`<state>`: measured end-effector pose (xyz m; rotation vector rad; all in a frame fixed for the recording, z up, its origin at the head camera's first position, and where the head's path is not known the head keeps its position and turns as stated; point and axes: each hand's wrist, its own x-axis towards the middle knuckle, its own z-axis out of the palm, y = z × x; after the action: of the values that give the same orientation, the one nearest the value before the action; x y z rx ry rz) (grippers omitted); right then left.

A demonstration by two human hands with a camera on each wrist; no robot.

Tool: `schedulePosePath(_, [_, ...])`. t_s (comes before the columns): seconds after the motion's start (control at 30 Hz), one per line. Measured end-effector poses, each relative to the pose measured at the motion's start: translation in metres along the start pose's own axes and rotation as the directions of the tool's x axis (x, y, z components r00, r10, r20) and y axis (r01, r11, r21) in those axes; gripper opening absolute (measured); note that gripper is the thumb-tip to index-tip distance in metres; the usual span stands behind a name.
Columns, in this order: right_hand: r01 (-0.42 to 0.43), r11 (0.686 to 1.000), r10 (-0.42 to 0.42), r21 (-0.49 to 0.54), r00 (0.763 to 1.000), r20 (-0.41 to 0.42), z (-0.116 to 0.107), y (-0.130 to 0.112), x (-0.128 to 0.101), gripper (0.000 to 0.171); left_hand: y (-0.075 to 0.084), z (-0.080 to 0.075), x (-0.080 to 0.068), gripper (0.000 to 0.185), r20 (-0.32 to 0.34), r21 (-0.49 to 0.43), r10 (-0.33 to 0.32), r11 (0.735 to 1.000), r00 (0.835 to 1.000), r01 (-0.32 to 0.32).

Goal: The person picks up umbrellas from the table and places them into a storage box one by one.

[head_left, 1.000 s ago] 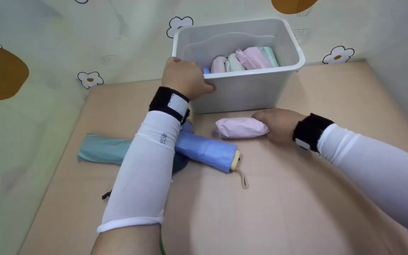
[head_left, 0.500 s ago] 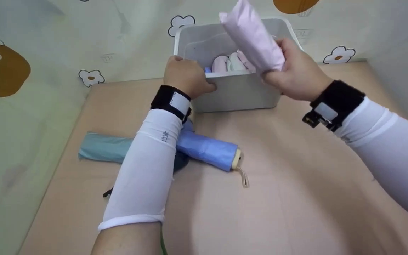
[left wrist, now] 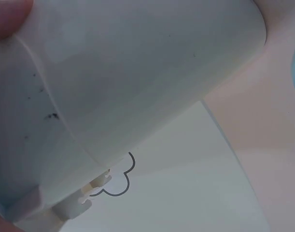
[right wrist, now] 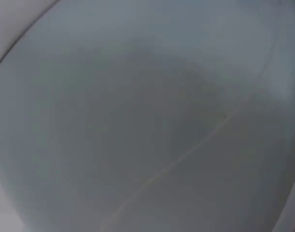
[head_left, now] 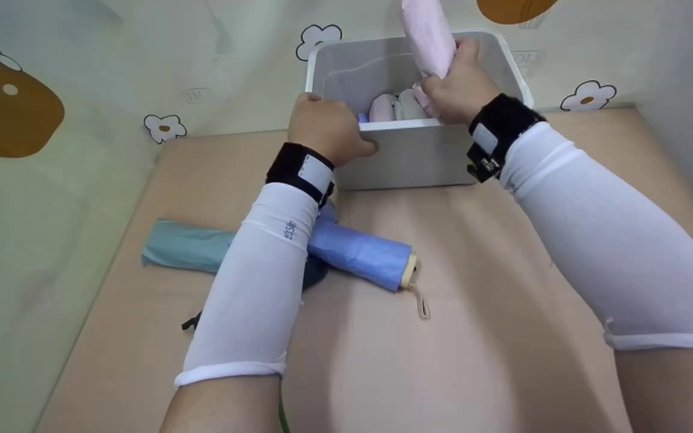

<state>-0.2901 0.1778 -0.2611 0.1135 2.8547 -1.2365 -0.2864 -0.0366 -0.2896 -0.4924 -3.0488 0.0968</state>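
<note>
In the head view, my left hand (head_left: 329, 129) grips the front left corner of a light grey plastic bin (head_left: 406, 157), its thumb outside the wall. Over the bin's right half, my right hand (head_left: 464, 87) holds a pink folded umbrella (head_left: 429, 37) tilted upward, its upper end cut off by the frame. Soft rolled bundles in pink (head_left: 382, 108) and pale green (head_left: 408, 106) lie inside, with a bit of blue beside them. The bin's outer wall (left wrist: 137, 72) fills much of the left wrist view, and a plain grey surface (right wrist: 137, 116) fills the right wrist view.
On the beige tabletop (head_left: 394, 361), a blue folded umbrella (head_left: 361, 251) with a wrist loop lies in front of the bin. A teal folded umbrella (head_left: 187, 245) lies left, partly hidden under my left forearm. A patterned wall (head_left: 238, 78) stands behind the bin.
My right hand picked the pink umbrella up from the tabletop, raised it over the bin, then moved it farther in over the rim. My left hand stays on the bin's corner.
</note>
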Motion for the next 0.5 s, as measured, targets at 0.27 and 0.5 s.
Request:
schedulePosePath(0.27, [-0.062, 0.948, 0.122, -0.312, 0.977, 0.178, 0.0002, -0.0028, 0.0093, 0.078, 0.0001, 0.0001, -0.0001, 0.051, -0.003, -0.013, 0.013, 1.0, 1.0, -0.013])
schedulePosePath(0.5, [0.054, 0.919, 0.04, -0.39, 0.973, 0.229, 0.0055, -0.0034, 0.0085, 0.065, -0.0008, 0.0036, 0.0003, 0.05, -0.003, 0.002, 0.01, 1.0, 1.0, -0.01])
